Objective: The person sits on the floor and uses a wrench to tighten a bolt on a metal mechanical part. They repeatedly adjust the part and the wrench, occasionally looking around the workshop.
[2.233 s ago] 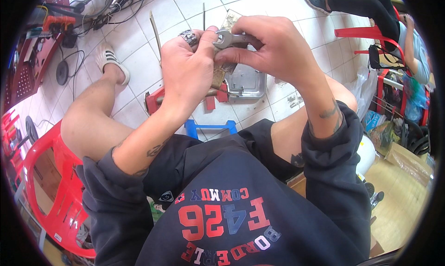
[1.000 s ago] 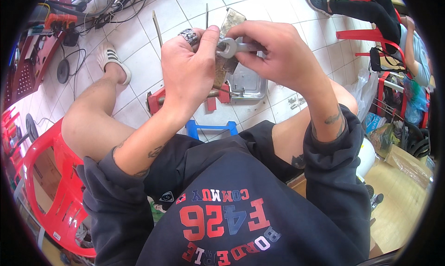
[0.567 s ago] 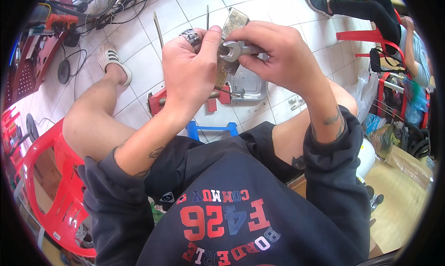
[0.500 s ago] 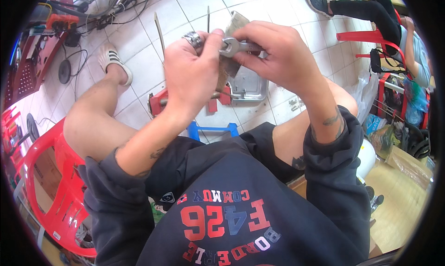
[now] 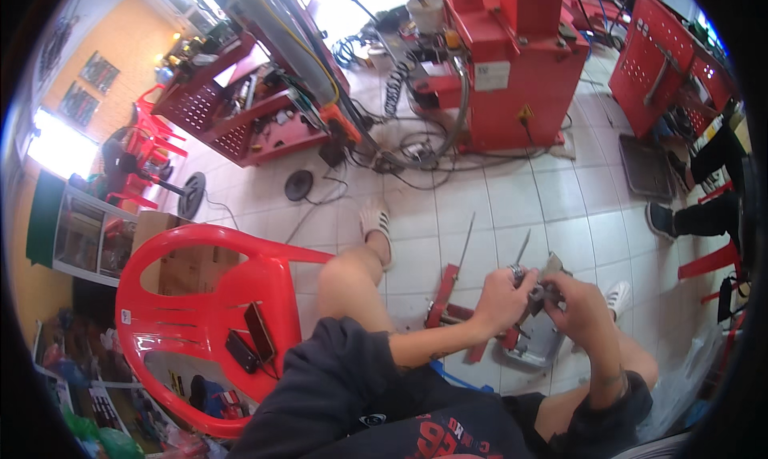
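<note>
Grey metal, softened by blur in the head view: the small piece (image 5: 539, 293) sits between my left hand (image 5: 502, 302) and my right hand (image 5: 582, 305), up beyond the far edge of the metal tray (image 5: 547, 345). On the left, my thumb presses against a curled forefinger, gripping the piece; on the right, thumb and fingertips pinch it from the other side. What my remaining fingers do, I cannot tell. Best, I judge, to let the left hand be the anchor and the right do the fine turning, both wrists loose. Lower over the tray's middle would be safer for drops, with my left forearm clear of the red frame (image 5: 444, 297) off its left corner.
</note>
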Demonstrator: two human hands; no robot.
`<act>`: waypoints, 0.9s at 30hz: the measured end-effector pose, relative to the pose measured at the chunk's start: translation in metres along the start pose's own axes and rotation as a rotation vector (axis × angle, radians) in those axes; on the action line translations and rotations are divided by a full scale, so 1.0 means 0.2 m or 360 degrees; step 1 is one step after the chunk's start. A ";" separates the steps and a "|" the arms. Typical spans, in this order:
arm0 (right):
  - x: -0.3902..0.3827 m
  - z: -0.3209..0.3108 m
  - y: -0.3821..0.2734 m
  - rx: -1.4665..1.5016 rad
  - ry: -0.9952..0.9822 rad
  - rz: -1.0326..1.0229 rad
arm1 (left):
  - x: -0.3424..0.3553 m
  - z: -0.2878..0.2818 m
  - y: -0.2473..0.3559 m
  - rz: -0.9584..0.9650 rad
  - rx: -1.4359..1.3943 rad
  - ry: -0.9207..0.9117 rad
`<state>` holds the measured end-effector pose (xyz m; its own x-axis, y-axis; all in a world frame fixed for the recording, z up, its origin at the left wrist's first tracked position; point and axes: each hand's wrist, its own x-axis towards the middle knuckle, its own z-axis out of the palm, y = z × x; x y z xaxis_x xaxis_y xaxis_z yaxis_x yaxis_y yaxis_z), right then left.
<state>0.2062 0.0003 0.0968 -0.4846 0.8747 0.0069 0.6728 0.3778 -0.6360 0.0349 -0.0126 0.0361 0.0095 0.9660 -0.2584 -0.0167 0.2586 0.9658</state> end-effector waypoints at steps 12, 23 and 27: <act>-0.02 -0.01 -0.02 -0.0003 0.0151 0.0012 | 0.00 0.00 -0.02 0.0018 0.0048 -0.0078; -0.03 0.01 -0.01 -0.0109 0.0226 0.0065 | -0.01 0.03 -0.02 -0.0005 -0.0090 0.0025; -0.04 -0.01 -0.02 0.0030 0.0253 -0.0065 | -0.01 0.02 0.05 -0.0029 -0.0106 0.0054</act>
<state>0.2083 -0.0075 0.1020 -0.4158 0.8963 0.1541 0.6430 0.4096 -0.6471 0.0391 -0.0127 0.0460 -0.0237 0.9604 -0.2777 -0.0834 0.2749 0.9578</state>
